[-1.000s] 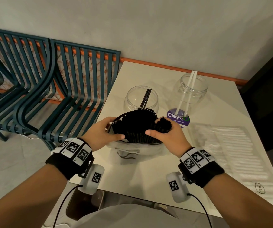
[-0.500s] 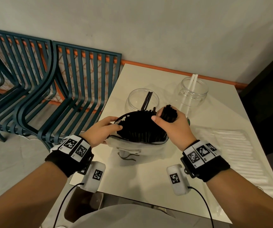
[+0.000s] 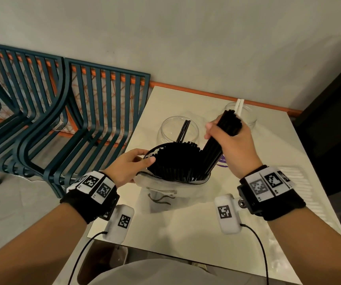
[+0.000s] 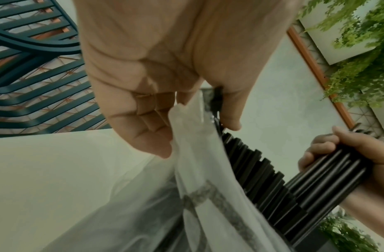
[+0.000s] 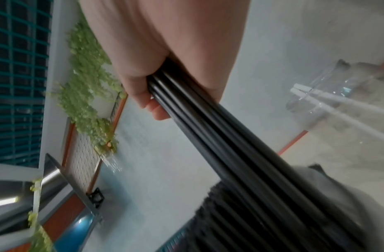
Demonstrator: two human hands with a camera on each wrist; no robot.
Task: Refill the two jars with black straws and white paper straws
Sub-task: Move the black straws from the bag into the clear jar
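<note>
- My right hand (image 3: 234,145) is closed around a bundle of black straws (image 3: 221,138), its lower ends not yet clear of the plastic bag (image 3: 171,182).
- My left hand (image 3: 128,165) pinches the bag's rim, keeping it open on the table (image 3: 186,223).
- The round jar (image 3: 179,129), just behind the bag, holds few black straws; the far jar (image 3: 245,114) holds white paper straws (image 3: 238,104).
- Risk, as I judge it: trailing ends may snag the rim, tipping the bag; a loose grip could fan straws across the table.
</note>
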